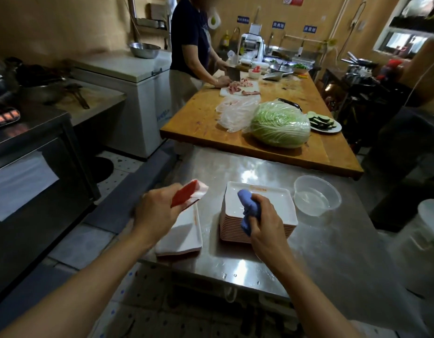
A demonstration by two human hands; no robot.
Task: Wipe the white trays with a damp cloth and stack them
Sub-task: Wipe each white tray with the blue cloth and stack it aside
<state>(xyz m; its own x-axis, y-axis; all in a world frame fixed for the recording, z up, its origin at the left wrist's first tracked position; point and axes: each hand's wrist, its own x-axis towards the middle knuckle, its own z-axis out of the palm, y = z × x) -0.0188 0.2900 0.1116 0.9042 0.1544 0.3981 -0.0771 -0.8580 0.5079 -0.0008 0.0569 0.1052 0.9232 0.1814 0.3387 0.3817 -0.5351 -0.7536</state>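
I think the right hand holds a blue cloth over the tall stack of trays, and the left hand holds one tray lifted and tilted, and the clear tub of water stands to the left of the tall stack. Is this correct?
One detail is wrong. The head view shows the clear tub of water to the right of the tall stack of trays, not to the left. The rest holds: the right hand holds the blue cloth over that stack, and the left hand holds one tray lifted and tilted.

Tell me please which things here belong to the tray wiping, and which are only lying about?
Job:
- red-backed white tray in left hand
- blue cloth in right hand
- tall stack of white trays
- low stack of white trays
- clear plastic bowl of water

Lying about:
- green cabbage
- plate of sliced vegetable
- crumpled plastic bag
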